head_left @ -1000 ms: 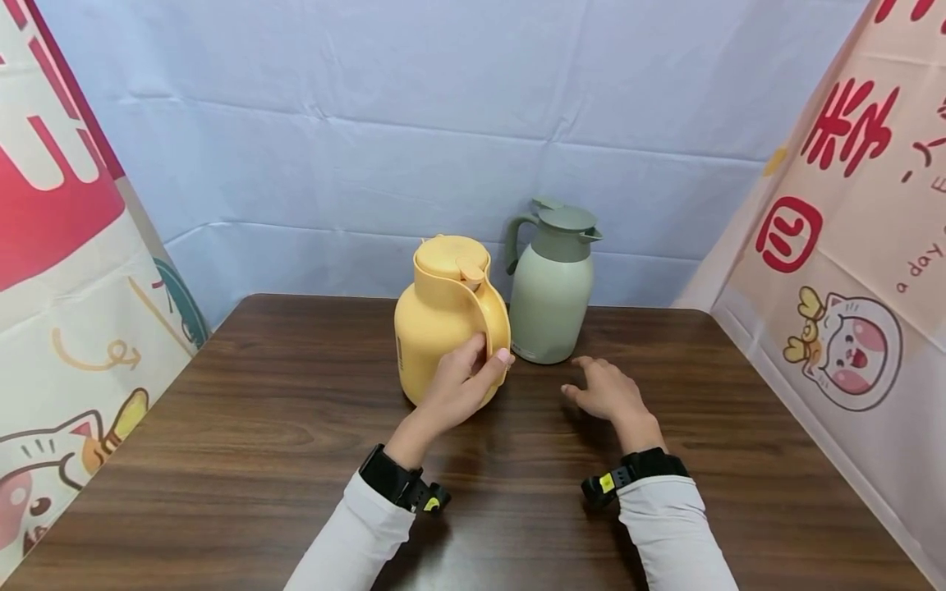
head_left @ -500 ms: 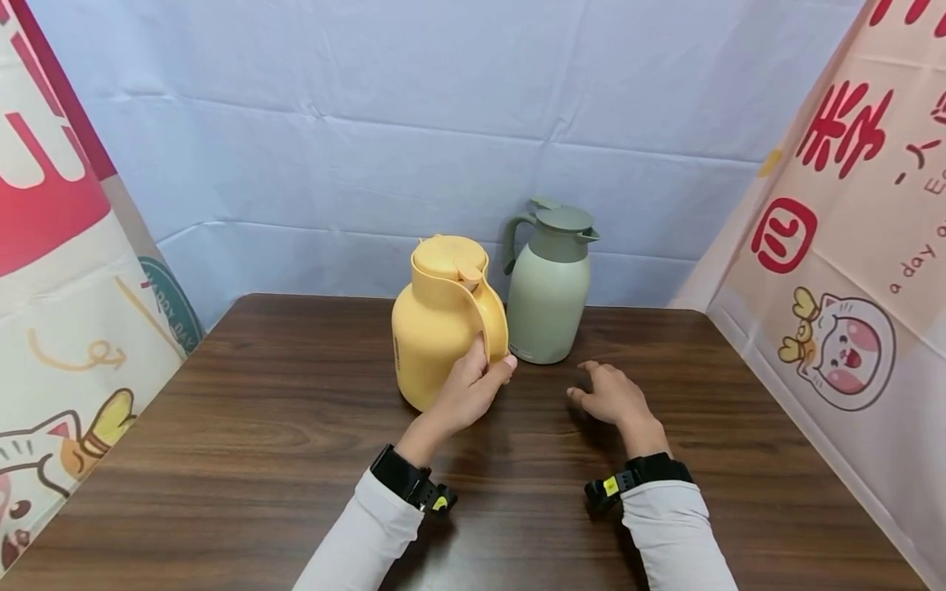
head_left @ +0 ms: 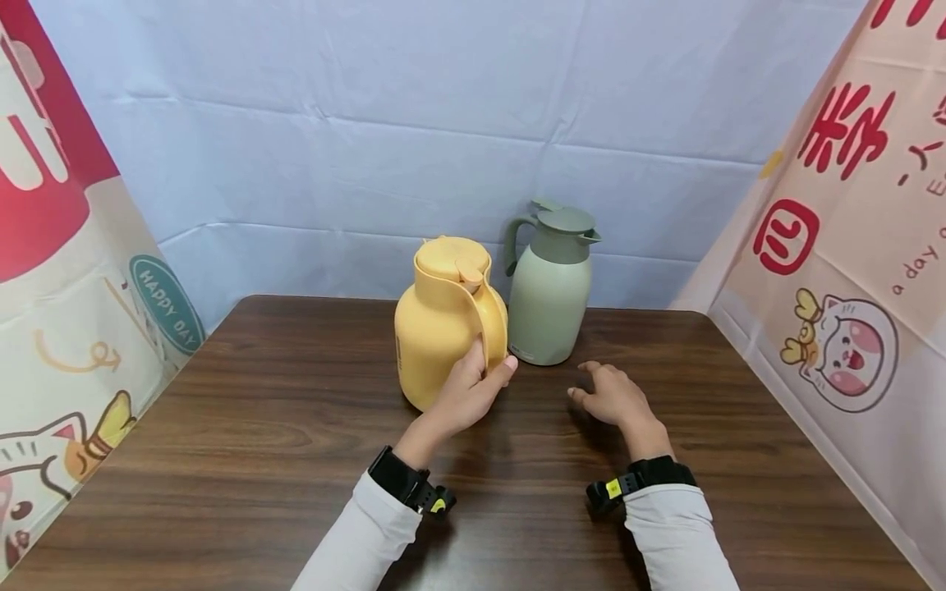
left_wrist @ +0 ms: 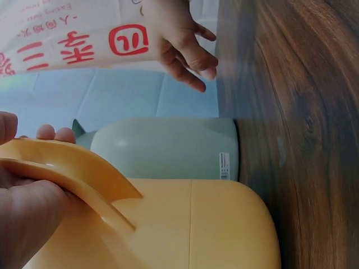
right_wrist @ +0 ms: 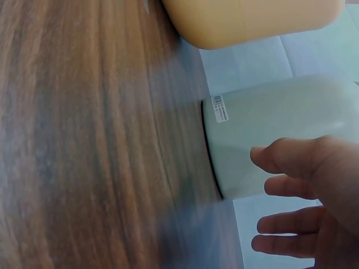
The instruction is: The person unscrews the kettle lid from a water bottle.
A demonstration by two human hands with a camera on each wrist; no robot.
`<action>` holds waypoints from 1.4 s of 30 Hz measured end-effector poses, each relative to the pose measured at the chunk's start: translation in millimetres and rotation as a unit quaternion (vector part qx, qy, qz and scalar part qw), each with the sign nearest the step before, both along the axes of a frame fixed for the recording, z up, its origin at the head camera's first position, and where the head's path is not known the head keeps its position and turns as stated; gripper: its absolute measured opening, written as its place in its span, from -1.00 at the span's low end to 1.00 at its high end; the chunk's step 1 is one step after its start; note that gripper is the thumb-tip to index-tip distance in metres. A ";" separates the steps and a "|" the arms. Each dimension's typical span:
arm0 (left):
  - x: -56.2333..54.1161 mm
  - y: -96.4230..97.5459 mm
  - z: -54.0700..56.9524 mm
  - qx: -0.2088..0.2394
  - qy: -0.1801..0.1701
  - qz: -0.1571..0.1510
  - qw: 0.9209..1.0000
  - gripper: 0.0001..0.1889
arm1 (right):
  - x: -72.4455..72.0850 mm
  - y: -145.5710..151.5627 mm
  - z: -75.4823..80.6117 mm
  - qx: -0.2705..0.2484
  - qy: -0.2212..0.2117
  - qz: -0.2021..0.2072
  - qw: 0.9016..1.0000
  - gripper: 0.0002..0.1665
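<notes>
Very little differs from a second ago, which is itself the news for you: the yellow jug [head_left: 432, 341] is upright in nearly the same spot on the bench [head_left: 259, 460], your left grip [head_left: 468, 392] sits a touch farther right and lower against its handle [head_left: 496, 316], and your right grip [head_left: 612, 400] lies slightly farther from the green jug [head_left: 550, 304]; your left grip is curled round the lower part of the handle, fingers passing through the loop and thumb on the near side, so you hold the yellow jug by that handle alone; your right grip is spread, thumb and fingers apart with nothing between them, and although the right wrist view sets its fingers in front of the green jug, the head and left wrist views show them clear of it; the green jug stands just behind and to the right of the yellow jug, its spout turned away to your right; the lid [head_left: 449, 253] sits on the yellow jug; for the handling in progress, such small shifts suggest a settled, steady hold rather than a carry, with your right grip free and uninvolved; the base looks to rest on the bench, but you cannot tell how much weight it bears there.
</notes>
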State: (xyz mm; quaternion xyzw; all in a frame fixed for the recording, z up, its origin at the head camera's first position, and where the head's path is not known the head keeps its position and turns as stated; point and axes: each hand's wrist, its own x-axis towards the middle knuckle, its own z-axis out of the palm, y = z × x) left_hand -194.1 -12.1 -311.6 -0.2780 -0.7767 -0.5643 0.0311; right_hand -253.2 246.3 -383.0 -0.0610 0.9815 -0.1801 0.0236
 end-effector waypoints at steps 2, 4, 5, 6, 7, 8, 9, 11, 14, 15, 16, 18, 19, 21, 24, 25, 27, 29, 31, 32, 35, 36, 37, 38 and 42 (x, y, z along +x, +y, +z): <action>1.3 -2.5 -1.1 0.007 -0.003 0.002 1.000 -0.85 | 0.9 -1.1 1.2 -0.004 0.002 0.003 1.000 -0.33; 2.3 -6.0 -2.4 0.017 -0.004 0.001 1.000 -0.88 | 1.6 -2.6 2.8 -0.008 0.005 0.007 1.000 -0.33; 2.8 -8.0 -3.0 0.022 -0.003 0.002 1.000 -0.88 | 2.0 -3.5 3.8 -0.009 0.007 0.009 1.000 -0.33; 3.0 -10.1 -3.7 0.030 -0.001 0.000 1.000 -0.88 | 2.1 -4.8 4.6 -0.009 0.009 0.011 1.000 -0.33; 3.2 -12.1 -4.5 0.040 0.002 -0.003 0.999 -0.87 | 2.3 -6.2 5.4 -0.010 0.011 0.013 1.000 -0.33; 3.0 -14.3 -5.4 0.048 0.007 -0.009 0.999 -0.86 | 2.1 -7.8 6.0 -0.010 0.013 0.015 1.000 -0.34; 2.6 -16.6 -6.3 0.057 0.010 -0.017 0.998 -0.85 | 1.8 -9.7 6.5 -0.009 0.015 0.017 1.000 -0.34; 2.2 -21.4 -7.8 0.073 0.014 -0.029 0.997 -0.83 | 1.5 -13.6 7.1 -0.008 0.018 0.021 1.000 -0.34; 1.4 -29.6 -9.8 0.085 0.009 -0.039 0.996 -0.80 | 1.1 -19.6 7.6 -0.007 0.021 0.030 0.999 -0.35; 1.4 -32.4 -9.8 0.086 0.006 -0.037 0.996 -0.80 | 1.2 -21.5 7.8 -0.007 0.023 0.033 0.999 -0.35; 1.4 -35.2 -9.9 0.084 0.003 -0.033 0.996 -0.79 | 1.2 -23.3 8.0 -0.007 0.024 0.036 0.999 -0.35; 1.8 -40.6 -9.3 0.082 -0.001 -0.022 0.996 -0.77 | 1.0 -26.8 8.3 -0.007 0.028 0.042 0.999 -0.34; 2.1 -43.1 -8.8 0.081 -0.002 -0.018 0.997 -0.75 | 0.9 -28.7 8.4 -0.007 0.029 0.045 0.999 -0.34; 2.7 -47.9 -7.3 0.080 -0.007 -0.008 0.997 -0.73 | 0.4 -32.3 8.5 -0.008 0.030 0.049 0.998 -0.34; 4.0 -54.5 -5.0 0.078 -0.018 0.018 0.997 -0.72 | -0.2 -38.1 8.0 -0.005 0.032 0.056 0.998 -0.35; 4.0 -56.6 -4.7 0.079 -0.022 0.024 0.996 -0.72 | -0.2 -40.0 7.8 -0.005 0.033 0.059 0.998 -0.35; 3.4 -61.0 -5.2 0.083 -0.027 0.038 0.995 -0.72 | 0.1 -43.9 6.9 -0.004 0.036 0.066 0.997 -0.36; 1.0 -65.4 -7.9 0.091 -0.030 0.045 0.994 -0.71 | 0.8 -47.7 5.8 -0.004 0.040 0.074 0.996 -0.36; -4.5 -70.3 -14.3 0.107 -0.033 0.044 0.993 -0.71 | 1.9 -51.8 4.7 -0.005 0.043 0.081 0.996 -0.37; -7.5 -72.8 -17.7 0.117 -0.033 0.045 0.992 -0.71 | 2.5 -53.8 4.1 -0.005 0.044 0.085 0.995 -0.38; -16.5 -80.6 -28.2 0.154 -0.031 0.040 0.987 -0.72 | 4.5 -60.1 3.3 -0.004 0.043 0.095 0.995 -0.38; -19.0 -83.1 -30.4 0.166 -0.026 0.035 0.985 -0.71 | 5.1 -62.0 3.3 -0.004 0.042 0.097 0.994 -0.38; -20.8 -85.6 -32.0 0.179 -0.024 0.030 0.983 -0.71 | 5.6 -63.8 3.4 -0.005 0.040 0.099 0.994 -0.38; -22.3 -88.0 -33.1 0.189 -0.018 0.023 0.982 -0.71 | 6.0 -65.4 3.4 -0.006 0.040 0.101 0.994 -0.38; -27.6 -97.5 -35.5 0.223 -0.004 -0.017 0.975 -0.68 | 6.0 -70.3 3.8 -0.007 0.040 0.107 0.993 -0.38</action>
